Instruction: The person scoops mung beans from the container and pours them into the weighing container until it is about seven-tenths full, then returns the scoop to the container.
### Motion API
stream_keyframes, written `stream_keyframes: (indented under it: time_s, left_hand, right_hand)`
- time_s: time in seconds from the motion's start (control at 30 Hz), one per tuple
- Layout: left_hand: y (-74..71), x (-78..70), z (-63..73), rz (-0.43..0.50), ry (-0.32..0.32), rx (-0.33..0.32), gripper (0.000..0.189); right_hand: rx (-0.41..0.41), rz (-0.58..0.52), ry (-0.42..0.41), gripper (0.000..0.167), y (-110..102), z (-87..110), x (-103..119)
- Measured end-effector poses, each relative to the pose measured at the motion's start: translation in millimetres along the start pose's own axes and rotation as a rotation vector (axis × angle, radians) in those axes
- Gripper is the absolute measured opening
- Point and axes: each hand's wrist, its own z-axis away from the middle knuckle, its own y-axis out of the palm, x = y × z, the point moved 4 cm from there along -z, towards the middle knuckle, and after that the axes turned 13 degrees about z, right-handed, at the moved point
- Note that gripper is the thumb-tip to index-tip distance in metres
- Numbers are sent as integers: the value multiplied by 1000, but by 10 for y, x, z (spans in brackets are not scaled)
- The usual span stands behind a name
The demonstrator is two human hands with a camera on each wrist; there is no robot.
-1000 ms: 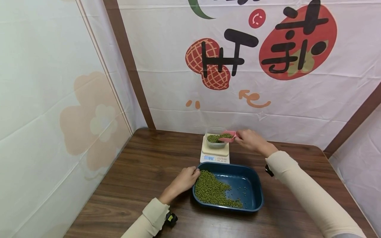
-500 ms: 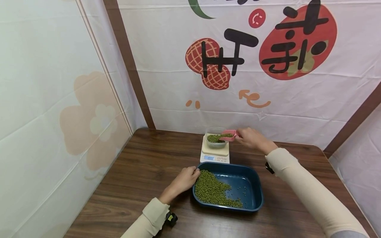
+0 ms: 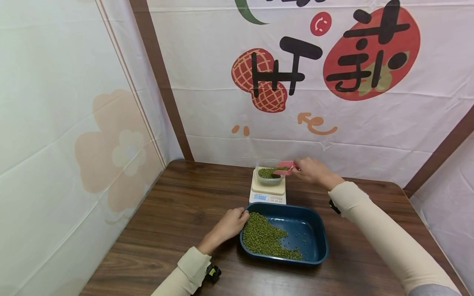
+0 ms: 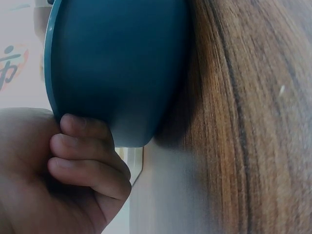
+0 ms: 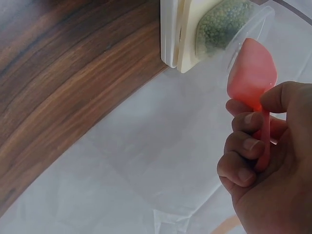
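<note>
My right hand [image 3: 311, 170] grips the handle of a pink scoop [image 5: 252, 73], its fingers curled round it in the right wrist view. The scoop holds some green beans and tilts over the right rim of a clear plastic tub [image 3: 270, 179]. Green beans [image 5: 222, 28] lie in that tub, which stands on a kitchen scale [image 3: 267, 197] with a lit display. With thumb and curled fingers, my left hand [image 3: 228, 224] pinches the left rim of a blue basin [image 4: 117, 63]. More green beans [image 3: 261, 236] are heaped along the basin's left side, with a few scattered on its right.
The brown wooden table [image 3: 177, 213] carries everything. Just behind the scale hangs a printed white cloth [image 3: 222, 148], and another cloth wall [image 3: 48, 164] runs down the left. The basin's far edge sits right at the front of the scale.
My right hand has tipped the scoop slightly more, and fewer beans show in it. The scale's reading has risen from about 99.8 to just over 100. My left hand stays at the basin rim.
</note>
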Motion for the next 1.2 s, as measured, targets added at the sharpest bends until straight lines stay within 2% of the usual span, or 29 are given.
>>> stream_keyframes:
  time_s: [0.1, 0.17, 0.23, 0.3, 0.4, 0.47, 0.53, 0.57, 0.7, 0.73, 0.8, 0.93, 1.03, 1.2]
  left_hand:
    - [-36, -183, 84, 8, -16, -1, 42]
    - [-77, -388, 177, 15, -39, -5, 40]
    - [-42, -254, 111, 3, -64, -2, 41]
    - [3, -71, 27, -20, -52, -5, 43]
    - [47, 142, -75, 0, -26, -6, 47]
    - [25, 32, -14, 5, 17, -10, 47]
    - [-5, -80, 39, 15, 26, -11, 47]
    - [-8, -90, 48, 3, 38, -12, 47]
    - [-53, -248, 119, 28, 18, -4, 46]
    - [-46, -239, 119, 25, 34, -10, 45]
    - [-51, -267, 127, 41, 12, -4, 45]
    - [3, -52, 29, -12, 18, -14, 45]
    - [14, 1, 0, -33, 6, -10, 45]
    - [-77, -374, 167, 16, -38, 0, 40]
  right_hand:
    - [-6, 18, -4, 23, -25, -9, -1]
    - [-12, 29, -8, 23, -39, -16, -1]
    - [-17, 36, -10, 23, -50, -18, 0]
    - [-20, 42, -5, 21, -59, -21, -1]
    - [-14, 59, 5, 19, -70, -18, 7]
    - [-11, 78, 6, 18, -76, -18, 10]
    - [-14, 100, 1, 17, -84, -16, 16]
    - [-17, 111, -3, 17, -87, -15, 18]
    - [-40, 140, -32, 16, -97, -18, 29]
    - [-46, 145, -39, 16, -100, -18, 32]
    - [-58, 152, -52, 15, -106, -19, 39]
    - [-78, 173, -68, 15, -118, -23, 60]
    - [-88, 192, -75, 16, -119, -26, 69]
    - [-101, 212, -80, 16, -116, -27, 60]
